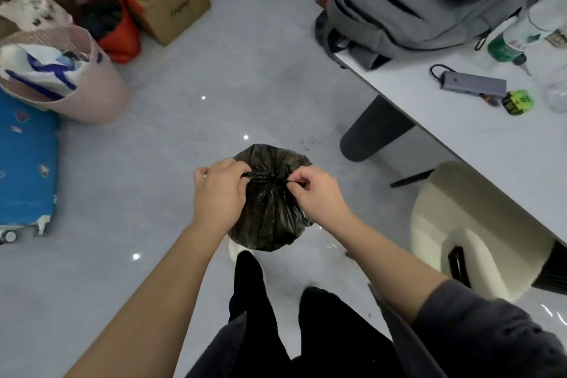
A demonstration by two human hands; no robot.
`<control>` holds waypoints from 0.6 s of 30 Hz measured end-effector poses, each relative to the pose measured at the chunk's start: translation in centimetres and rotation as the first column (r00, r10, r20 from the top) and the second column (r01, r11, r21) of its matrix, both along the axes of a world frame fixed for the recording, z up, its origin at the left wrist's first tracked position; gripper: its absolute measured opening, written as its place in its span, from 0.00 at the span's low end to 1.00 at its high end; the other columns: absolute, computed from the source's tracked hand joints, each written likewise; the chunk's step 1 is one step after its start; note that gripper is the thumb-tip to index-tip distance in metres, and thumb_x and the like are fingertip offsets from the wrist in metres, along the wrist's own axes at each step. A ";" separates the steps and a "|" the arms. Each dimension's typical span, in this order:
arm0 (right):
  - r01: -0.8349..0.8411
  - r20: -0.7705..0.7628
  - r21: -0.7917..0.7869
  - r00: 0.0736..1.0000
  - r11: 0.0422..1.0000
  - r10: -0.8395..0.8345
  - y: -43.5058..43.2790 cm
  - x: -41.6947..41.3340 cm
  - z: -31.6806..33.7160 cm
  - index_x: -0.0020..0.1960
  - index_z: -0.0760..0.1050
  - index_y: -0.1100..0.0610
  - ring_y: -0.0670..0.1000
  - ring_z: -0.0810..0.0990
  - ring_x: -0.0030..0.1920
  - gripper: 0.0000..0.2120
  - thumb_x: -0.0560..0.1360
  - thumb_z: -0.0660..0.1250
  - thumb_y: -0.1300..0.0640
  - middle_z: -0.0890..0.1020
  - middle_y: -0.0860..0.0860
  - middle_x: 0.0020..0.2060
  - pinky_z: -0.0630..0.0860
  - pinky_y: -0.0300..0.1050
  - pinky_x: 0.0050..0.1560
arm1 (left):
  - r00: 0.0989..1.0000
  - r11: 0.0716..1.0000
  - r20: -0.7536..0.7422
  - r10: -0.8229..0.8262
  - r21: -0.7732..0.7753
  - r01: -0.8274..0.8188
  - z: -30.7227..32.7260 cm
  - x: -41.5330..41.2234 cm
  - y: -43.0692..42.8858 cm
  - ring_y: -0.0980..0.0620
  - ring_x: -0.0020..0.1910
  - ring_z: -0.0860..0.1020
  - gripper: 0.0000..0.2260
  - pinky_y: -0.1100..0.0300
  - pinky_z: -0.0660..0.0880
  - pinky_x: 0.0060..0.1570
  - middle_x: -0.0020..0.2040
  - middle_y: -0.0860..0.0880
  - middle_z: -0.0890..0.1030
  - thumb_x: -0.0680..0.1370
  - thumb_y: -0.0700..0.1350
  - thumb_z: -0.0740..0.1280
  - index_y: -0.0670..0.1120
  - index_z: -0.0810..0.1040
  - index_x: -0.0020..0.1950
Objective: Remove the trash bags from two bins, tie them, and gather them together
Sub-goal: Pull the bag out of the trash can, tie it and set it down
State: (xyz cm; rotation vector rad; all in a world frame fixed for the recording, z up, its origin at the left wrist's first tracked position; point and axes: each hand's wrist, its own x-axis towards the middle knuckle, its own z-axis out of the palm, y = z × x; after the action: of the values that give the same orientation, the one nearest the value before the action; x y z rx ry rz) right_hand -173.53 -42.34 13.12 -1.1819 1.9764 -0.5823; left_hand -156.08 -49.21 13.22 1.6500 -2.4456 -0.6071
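A full black trash bag (pixel 270 212) stands on the grey floor just in front of my legs. Its neck is gathered into a knot at the top centre. My left hand (pixel 219 190) pinches the twisted plastic on the left of the knot. My right hand (pixel 317 193) pinches the plastic tail on the right of it. Both hands are pulling the ends apart across the top of the bag. A white edge, perhaps a bin, peeks out below the bag (pixel 234 250); I cannot tell what it is.
A pink basket (pixel 92 95) with cloth stands at the left, beside a blue suitcase (pixel 27 163). A cardboard box (pixel 171 6) and a red bag (pixel 122 37) lie farther back. At the right are a white table (pixel 478 132), a grey backpack (pixel 414 0) and a cream chair (pixel 466 230).
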 end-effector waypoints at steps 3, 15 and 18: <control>0.016 -0.081 -0.044 0.996 0.999 -0.020 -6.2 1.6 -0.2 0.45 0.79 0.53 0.47 0.75 0.41 0.03 0.75 0.66 0.57 0.77 0.47 0.44 0.71 0.42 0.45 | 0.999 0.999 0.018 -0.047 -0.002 0.047 0.2 1.3 -6.8 0.50 0.48 0.76 0.06 0.55 0.60 0.54 0.46 0.52 0.79 0.78 0.43 0.63 0.49 0.79 0.50; 0.010 -0.210 -0.185 0.976 0.983 -0.049 -29.4 -1.8 -0.9 0.48 0.80 0.54 0.52 0.79 0.44 0.05 0.75 0.66 0.56 0.79 0.49 0.46 0.75 0.47 0.43 | 0.988 0.979 0.096 -0.121 -0.153 0.135 0.0 -2.5 -31.2 0.49 0.43 0.78 0.05 0.53 0.61 0.52 0.42 0.52 0.79 0.77 0.44 0.64 0.49 0.80 0.47; -0.002 -0.190 -0.205 0.981 0.979 -0.038 -35.6 -4.5 -1.4 0.48 0.80 0.55 0.52 0.79 0.44 0.05 0.75 0.66 0.57 0.79 0.50 0.45 0.77 0.49 0.45 | 0.986 0.976 0.115 -0.117 -0.168 0.136 -0.5 -5.2 -37.3 0.50 0.44 0.78 0.05 0.54 0.60 0.53 0.43 0.53 0.79 0.77 0.45 0.64 0.51 0.80 0.47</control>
State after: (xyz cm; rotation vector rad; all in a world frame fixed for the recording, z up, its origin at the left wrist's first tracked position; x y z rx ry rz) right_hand -178.03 -77.98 11.73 -1.3922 2.1313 -0.7179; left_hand -161.24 -86.49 12.75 1.5032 -2.6081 -0.3148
